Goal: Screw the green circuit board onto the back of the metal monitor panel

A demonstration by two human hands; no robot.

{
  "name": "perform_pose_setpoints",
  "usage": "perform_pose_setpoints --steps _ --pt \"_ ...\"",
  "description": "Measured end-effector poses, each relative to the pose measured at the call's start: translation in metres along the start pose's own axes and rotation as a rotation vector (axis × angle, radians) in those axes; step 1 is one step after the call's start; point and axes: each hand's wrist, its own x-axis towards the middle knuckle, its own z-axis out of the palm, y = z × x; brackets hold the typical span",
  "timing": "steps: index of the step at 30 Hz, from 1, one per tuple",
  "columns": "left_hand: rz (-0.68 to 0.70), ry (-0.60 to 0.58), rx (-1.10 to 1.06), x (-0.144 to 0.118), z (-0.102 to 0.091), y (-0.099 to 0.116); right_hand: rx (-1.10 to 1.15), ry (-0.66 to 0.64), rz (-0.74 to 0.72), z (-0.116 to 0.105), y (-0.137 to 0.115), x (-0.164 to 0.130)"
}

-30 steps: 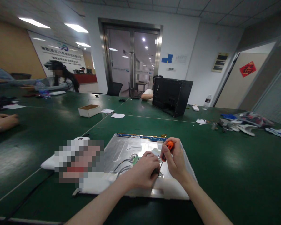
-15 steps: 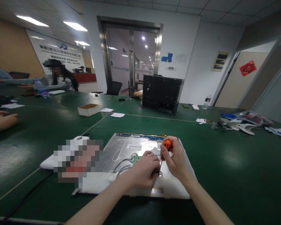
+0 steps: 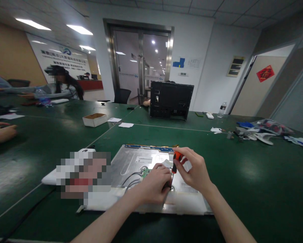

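My right hand (image 3: 195, 168) grips the orange and black handle of a screwdriver (image 3: 177, 157) with its fingertips. The screwdriver stands nearly upright, its thin shaft running down beside my left fingers; its tip is hard to see. My left hand (image 3: 155, 184) rests on a flat metal display panel (image 3: 127, 163), fingers curled at the shaft; what they hold is hidden. A small green circuit board (image 3: 145, 172) with dark cables shows past my left knuckles. Along the panel's far edge runs a blue circuit strip (image 3: 162, 149). Whitish film (image 3: 103, 199) covers its near side.
Left of the panel lies a white object (image 3: 50, 173), partly blurred out, with a black cable. Beyond are an open box (image 3: 95, 120), paper scraps (image 3: 126, 125) and a black monitor housing (image 3: 171, 101). Bags and loose parts (image 3: 257, 133) lie right. Another person's hands (image 3: 3, 132) rest far left.
My right hand has shifted its grip on the screwdriver handle, its fingers opening out somewhat and its back turning to the right. My left hand stays in place.
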Motion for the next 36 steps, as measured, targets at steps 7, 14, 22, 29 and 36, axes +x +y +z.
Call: perform_pose_setpoints --steps 7,14,22,29,36 --pt "0.008 0.002 0.032 0.0 0.0 -0.001 0.014 -0.053 -0.015 0.002 0.003 -0.002" --pt "0.002 -0.002 0.007 0.0 -0.001 0.0 -0.015 -0.032 0.003 0.004 0.004 -0.002" --pt "-0.005 -0.008 0.007 0.0 -0.003 0.001 -0.104 0.001 0.045 0.01 0.009 -0.005" --pt "0.013 0.007 0.0 0.0 0.001 -0.002 -0.063 -0.058 0.021 0.01 0.006 -0.006" --pt "0.014 -0.001 0.015 0.0 0.0 -0.001 -0.119 -0.052 0.058 0.012 0.004 -0.007"
